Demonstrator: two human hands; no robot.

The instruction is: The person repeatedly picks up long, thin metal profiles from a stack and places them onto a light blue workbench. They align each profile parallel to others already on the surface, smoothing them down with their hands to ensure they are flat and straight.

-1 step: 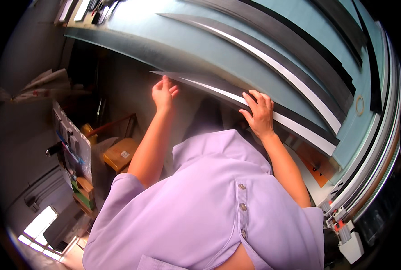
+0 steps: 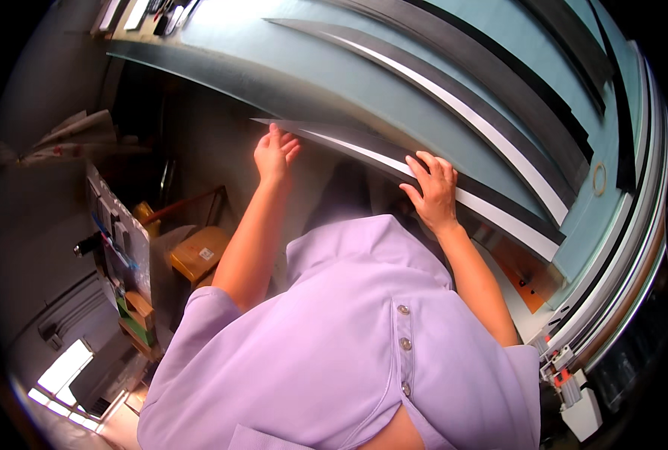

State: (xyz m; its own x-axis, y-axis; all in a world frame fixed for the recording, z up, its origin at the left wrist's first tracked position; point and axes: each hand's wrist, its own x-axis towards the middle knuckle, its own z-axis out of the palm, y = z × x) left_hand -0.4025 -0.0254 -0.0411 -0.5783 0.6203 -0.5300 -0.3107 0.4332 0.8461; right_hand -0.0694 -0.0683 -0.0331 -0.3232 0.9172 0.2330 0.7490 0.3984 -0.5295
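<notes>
A long black strip with a white band (image 2: 508, 221) lies along the near edge of the pale blue-green table (image 2: 424, 126). Its narrow left end reaches out past the edge. There my left hand (image 2: 275, 156) pinches the strip, thumb on top and the other fingers curled below. Farther right, my right hand (image 2: 435, 195) grips the strip, its fingers bent over the top and its thumb at the near edge. A similar black strip with a white band (image 2: 491, 135) rests just beyond, curved in this view.
More dark strips (image 2: 491, 64) lie farther back on the table. A tan ring (image 2: 599, 178) sits near the right side, by long metal rails (image 2: 627, 255). Small tools (image 2: 170, 19) are at the far left corner. Below left stand a yellow-brown box (image 2: 199, 251) and a board (image 2: 120, 225).
</notes>
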